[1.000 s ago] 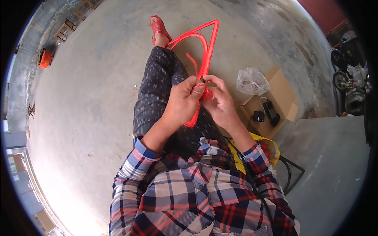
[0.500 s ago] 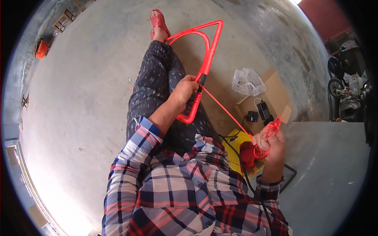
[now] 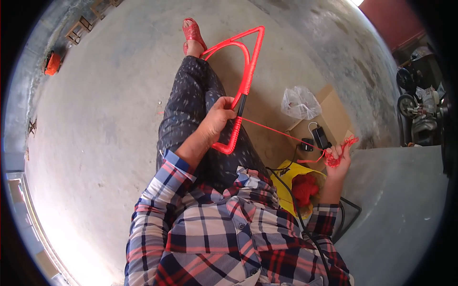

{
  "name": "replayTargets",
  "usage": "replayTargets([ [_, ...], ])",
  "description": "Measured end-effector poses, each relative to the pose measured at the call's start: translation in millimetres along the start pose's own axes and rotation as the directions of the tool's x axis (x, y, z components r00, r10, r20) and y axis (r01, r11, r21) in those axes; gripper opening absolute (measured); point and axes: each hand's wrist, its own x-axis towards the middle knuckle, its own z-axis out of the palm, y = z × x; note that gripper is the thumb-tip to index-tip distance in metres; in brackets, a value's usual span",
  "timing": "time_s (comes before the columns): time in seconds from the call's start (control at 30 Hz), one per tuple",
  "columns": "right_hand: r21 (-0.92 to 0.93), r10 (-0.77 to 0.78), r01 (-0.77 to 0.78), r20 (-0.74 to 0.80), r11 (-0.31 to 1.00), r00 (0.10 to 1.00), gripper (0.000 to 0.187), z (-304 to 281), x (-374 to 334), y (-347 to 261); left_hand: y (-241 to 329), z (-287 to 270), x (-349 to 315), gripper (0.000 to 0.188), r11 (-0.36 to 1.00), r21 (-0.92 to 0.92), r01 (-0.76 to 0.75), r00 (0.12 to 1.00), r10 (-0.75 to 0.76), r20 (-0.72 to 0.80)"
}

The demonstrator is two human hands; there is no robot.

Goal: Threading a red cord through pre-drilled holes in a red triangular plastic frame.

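Note:
My left hand (image 3: 220, 117) is closed around the side of a frame (image 3: 248, 78) wrapped in red cord, held above my legs. The frame has a pointed corner at the far end and a curved inner bar. Beside my fingers a short black stretch (image 3: 242, 104) shows between the wrapped parts. From the frame a taut red cord (image 3: 281, 132) runs to the right. At its other end my right hand (image 3: 338, 159) is closed on a tangled bundle of red cord (image 3: 350, 142), with loops sticking out past the fingers.
Below my right hand stands a yellow bag (image 3: 286, 188) with red cord (image 3: 305, 188) inside. A cardboard box (image 3: 334, 112) holds a black charger (image 3: 320, 137), and a clear plastic bag (image 3: 301, 102) lies by it. A black cable (image 3: 295, 205) crosses near my waist. A wheeled machine (image 3: 415, 105) stands far right.
My right hand has moved outward to the right and slightly up with the cord bundle, so the cord runs flatter. The frame has shifted slightly in my left hand.

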Motion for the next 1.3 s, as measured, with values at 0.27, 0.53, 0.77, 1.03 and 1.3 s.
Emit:
replayTargets([
  [0.27, -0.375, 0.461, -0.290, 0.530, 0.880, 0.712, 0.034, 106, -24, 111, 20, 51, -58, 0.017, 0.336, 0.623, -0.706, 0.669, 0.605, 0.432],
  [0.53, -0.413, 0.642, -0.511, 0.630, 0.754, 0.437, 0.039, 145, -1, 152, 76, 21, -58, 0.027, 0.862, -0.503, -0.056, 0.943, 0.211, 0.256],
  [0.77, -0.823, 0.412, 0.090, 0.371, 0.561, 0.832, 0.023, 138, 52, 161, 85, -18, -23, 0.003, 0.074, 0.808, -0.584, 0.771, 0.362, 0.524],
  [1.03, -0.865, 0.518, 0.157, 0.421, 0.477, 0.745, 0.025, 138, 36, 188, 21, 2, -16, 0.008, 0.045, 0.915, -0.401, 0.787, 0.527, 0.319],
  [1.3, -0.216, 0.117, 0.016, 0.590, 0.976, 0.799, 0.006, 140, 4, 67, 4, -12, 2, 0.039, 0.942, 0.314, -0.114, 0.992, 0.122, -0.008],
])
